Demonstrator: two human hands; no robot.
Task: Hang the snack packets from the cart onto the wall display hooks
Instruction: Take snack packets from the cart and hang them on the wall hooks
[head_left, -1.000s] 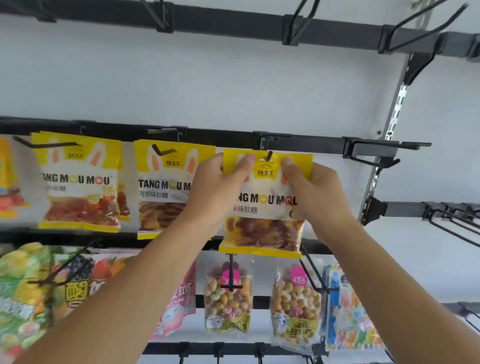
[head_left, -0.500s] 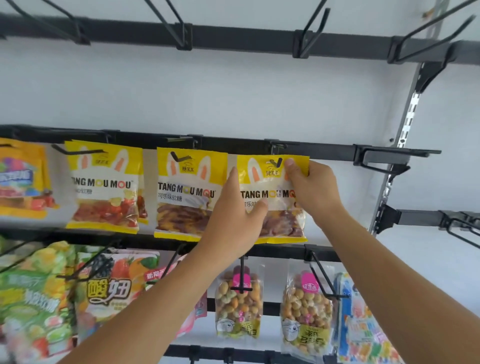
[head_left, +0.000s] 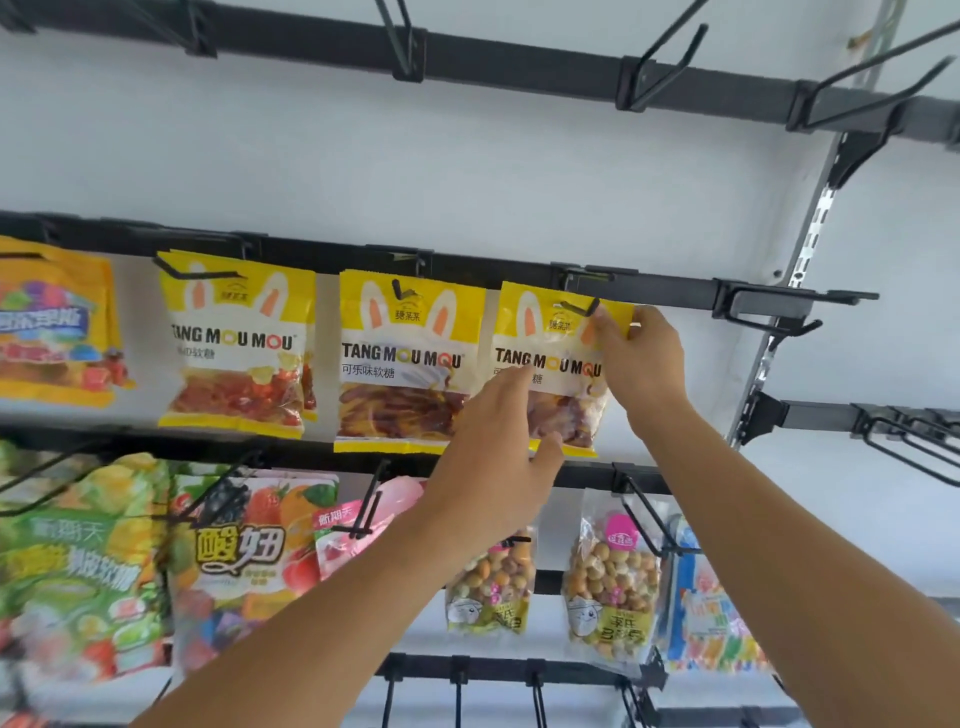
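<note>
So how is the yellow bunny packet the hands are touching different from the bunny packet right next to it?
The touched packet has the right hand pinching its top corner and the left hand covering part of its front; the middle packet hangs with no hand on it. The touched packet sits a little tilted, while the middle packet hangs straighter. Both are yellow with bunny ears, say TANG MOU MOU, and hang on black hooks.

Blurred left-edge packets (head_left: 57, 571); yellow packet's (head_left: 556, 364) lower text behind hands.
</note>
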